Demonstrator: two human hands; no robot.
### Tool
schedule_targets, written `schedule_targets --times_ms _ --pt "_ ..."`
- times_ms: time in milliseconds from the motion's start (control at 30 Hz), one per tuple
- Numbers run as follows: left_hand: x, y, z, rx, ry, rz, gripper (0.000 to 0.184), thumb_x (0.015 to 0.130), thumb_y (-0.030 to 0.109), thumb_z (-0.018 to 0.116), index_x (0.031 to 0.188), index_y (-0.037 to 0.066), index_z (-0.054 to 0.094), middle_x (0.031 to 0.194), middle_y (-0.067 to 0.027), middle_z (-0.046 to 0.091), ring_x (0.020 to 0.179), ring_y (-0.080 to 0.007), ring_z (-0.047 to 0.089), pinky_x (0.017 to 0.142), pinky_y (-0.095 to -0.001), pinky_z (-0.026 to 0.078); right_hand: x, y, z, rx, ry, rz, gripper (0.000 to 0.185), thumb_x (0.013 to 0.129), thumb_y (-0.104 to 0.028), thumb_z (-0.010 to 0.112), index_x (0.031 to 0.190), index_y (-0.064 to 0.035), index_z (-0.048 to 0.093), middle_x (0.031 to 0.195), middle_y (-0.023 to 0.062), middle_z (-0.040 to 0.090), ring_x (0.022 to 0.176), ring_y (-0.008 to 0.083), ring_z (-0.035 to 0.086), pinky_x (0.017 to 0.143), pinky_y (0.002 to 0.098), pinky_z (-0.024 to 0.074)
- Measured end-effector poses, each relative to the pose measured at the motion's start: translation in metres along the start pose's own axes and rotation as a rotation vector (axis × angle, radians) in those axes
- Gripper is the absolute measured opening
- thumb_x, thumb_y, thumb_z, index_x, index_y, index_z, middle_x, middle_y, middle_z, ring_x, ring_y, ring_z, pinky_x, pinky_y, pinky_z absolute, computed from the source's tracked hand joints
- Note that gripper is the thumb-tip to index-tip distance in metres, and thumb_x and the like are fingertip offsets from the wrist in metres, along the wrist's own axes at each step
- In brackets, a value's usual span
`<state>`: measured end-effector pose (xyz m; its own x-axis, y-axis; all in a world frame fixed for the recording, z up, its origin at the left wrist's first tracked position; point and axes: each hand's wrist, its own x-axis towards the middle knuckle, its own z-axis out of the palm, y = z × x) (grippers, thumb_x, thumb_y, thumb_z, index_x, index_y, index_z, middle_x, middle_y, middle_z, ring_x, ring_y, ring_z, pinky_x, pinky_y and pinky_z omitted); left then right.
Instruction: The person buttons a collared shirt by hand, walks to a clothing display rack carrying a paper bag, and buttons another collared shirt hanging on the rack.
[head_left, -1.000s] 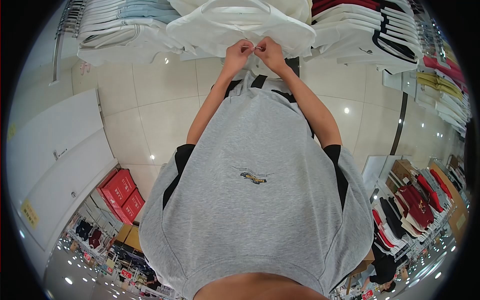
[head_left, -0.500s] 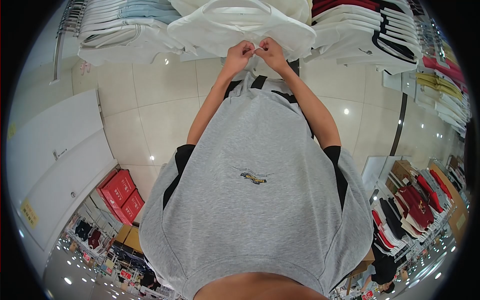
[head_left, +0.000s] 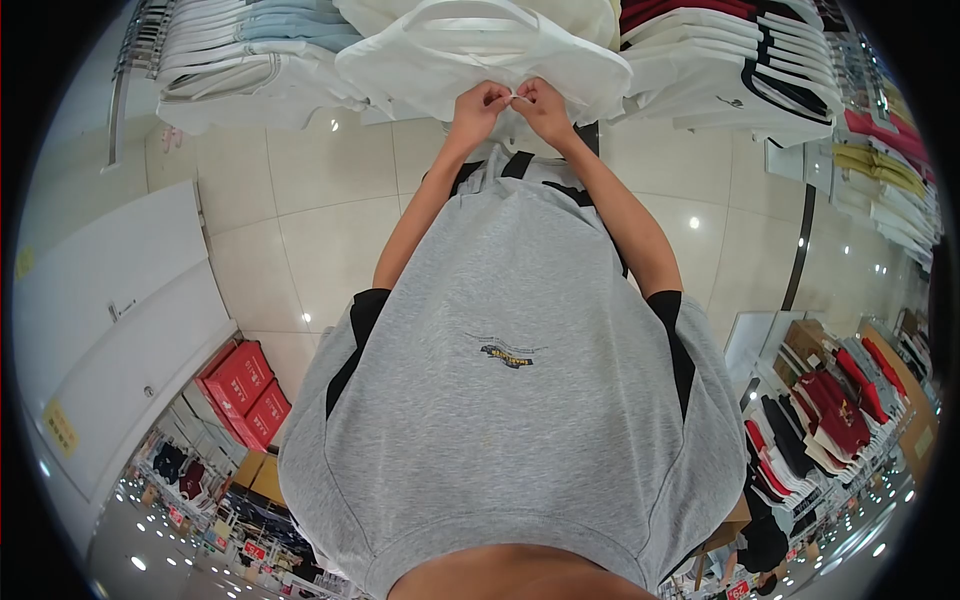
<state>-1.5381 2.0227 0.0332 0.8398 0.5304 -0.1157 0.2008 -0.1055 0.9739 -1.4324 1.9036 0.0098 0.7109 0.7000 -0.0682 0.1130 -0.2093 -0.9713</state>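
A white shirt (head_left: 430,62) with a wide neckline hangs facing me at the top middle of the head view. Both my hands are at its front, just below the neckline. My left hand (head_left: 482,108) is closed in a pinch on the fabric, thumb against bent fingers. Close beside it, my right hand (head_left: 541,108) pinches the same shirt, the fingertips of both hands nearly touching. A small white bit of the shirt shows between them; whether it is a tie, a button or an edge, I cannot make out.
Pale blue and white garments (head_left: 260,75) hang to the left, white ones with dark trim (head_left: 735,85) to the right. Red boxes (head_left: 245,390) stand by a white cabinet (head_left: 130,290). Another clothes rack (head_left: 820,420) and a person in black (head_left: 765,545) are at lower right.
My hands stay on the front of the white shirt, with only small shifts of the fingers. The person in black at lower right has moved slightly.
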Motion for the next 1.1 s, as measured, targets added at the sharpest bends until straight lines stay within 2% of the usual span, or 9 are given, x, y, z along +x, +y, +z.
schedule_targets --times_ms 133,267,367,533,633,767,867,1067,1100 --pt "0.001 -0.001 0.001 -0.009 0.027 0.018 0.011 0.085 0.007 0.067 0.093 0.0 0.065 0.081 -0.0024 0.066 0.074 -0.0084 0.059 0.069 -0.0229 0.048 0.0 0.008 0.001 0.023 0.047 -0.052 0.023 0.077 -0.014 0.07 0.091 0.0003 0.059 0.072 0.005 0.06 0.065 0.01 0.054 0.059 0.0259 0.0442" --pt "0.0 0.004 0.003 0.032 0.062 0.016 0.011 0.084 0.007 0.068 0.093 0.0 0.066 0.082 -0.0033 0.067 0.076 -0.0095 0.061 0.071 -0.0241 0.049 0.002 0.011 0.0 0.105 0.002 0.07 0.021 0.079 -0.013 0.068 0.091 0.0007 0.058 0.072 0.0034 0.061 0.064 0.0083 0.053 0.056 0.0241 0.0428" --pt "-0.002 0.014 0.005 0.105 0.13 0.159 0.01 0.084 0.005 0.066 0.092 0.0 0.065 0.084 -0.0071 0.069 0.078 -0.0139 0.065 0.073 -0.0267 0.051 -0.001 -0.005 0.0 0.22 0.0 0.169 0.02 0.081 -0.012 0.067 0.092 0.0011 0.058 0.074 0.0024 0.06 0.064 0.0081 0.053 0.055 0.0236 0.0423" --pt "-0.002 0.015 0.005 0.303 0.179 0.267 0.007 0.082 0.004 0.064 0.088 0.001 0.064 0.087 -0.0101 0.07 0.081 -0.0202 0.068 0.074 -0.0297 0.052 -0.003 -0.013 0.003 0.375 0.027 0.291 0.019 0.082 -0.013 0.067 0.093 -0.0008 0.059 0.078 0.0012 0.058 0.067 0.0085 0.053 0.054 0.0235 0.0422" --pt "-0.002 0.015 0.006 0.345 0.21 0.318 0.005 0.082 0.004 0.065 0.085 0.001 0.063 0.086 -0.0099 0.07 0.08 -0.0215 0.068 0.073 -0.0303 0.052 -0.001 -0.01 0.003 0.526 -0.001 0.427 0.017 0.082 -0.014 0.068 0.093 -0.0045 0.06 0.08 -0.0005 0.057 0.07 0.0081 0.052 0.057 0.0235 0.0419" --pt "-0.005 0.014 0.006 0.372 0.25 0.384 0.008 0.082 0.007 0.067 0.083 0.001 0.061 0.087 -0.0106 0.07 0.077 -0.023 0.068 0.072 -0.0307 0.053 0.0 -0.007 -0.002 0.597 -0.056 0.493 0.016 0.082 -0.016 0.068 0.094 -0.0079 0.061 0.08 -0.0028 0.056 0.073 0.0074 0.051 0.062 0.0239 0.0408" --pt "-0.008 0.012 0.005 0.35 0.231 0.377 0.012 0.082 0.011 0.069 0.083 0.001 0.062 0.089 -0.0105 0.07 0.076 -0.0225 0.068 0.071 -0.0302 0.053 0.0 0.0 -0.004 0.573 -0.086 0.465 0.015 0.082 -0.016 0.068 0.094 -0.0087 0.062 0.082 -0.0032 0.058 0.074 0.007 0.05 0.065 0.024 0.0401" --pt "-0.006 0.013 0.008 0.087 0.251 0.181 0.019 0.086 0.015 0.067 0.097 -0.001 0.065 0.086 -0.0096 0.07 0.075 -0.016 0.066 0.069 -0.0287 0.052 -0.004 -0.016 -0.005 0.465 -0.106 0.365 0.014 0.084 -0.015 0.066 0.096 -0.0077 0.065 0.086 -0.0029 0.061 0.074 0.0062 0.05 0.065 0.0228 0.0398" --pt "-0.006 0.007 0.007 0.124 0.188 0.164 0.022 0.086 0.016 0.067 0.1 -0.001 0.064 0.087 -0.0116 0.07 0.074 -0.0189 0.067 0.069 -0.0297 0.052 -0.003 -0.014 -0.005 0.465 -0.096 0.348 0.014 0.085 -0.015 0.066 0.096 -0.0075 0.065 0.086 -0.003 0.061 0.075 0.0061 0.051 0.066 0.0225 0.0398"
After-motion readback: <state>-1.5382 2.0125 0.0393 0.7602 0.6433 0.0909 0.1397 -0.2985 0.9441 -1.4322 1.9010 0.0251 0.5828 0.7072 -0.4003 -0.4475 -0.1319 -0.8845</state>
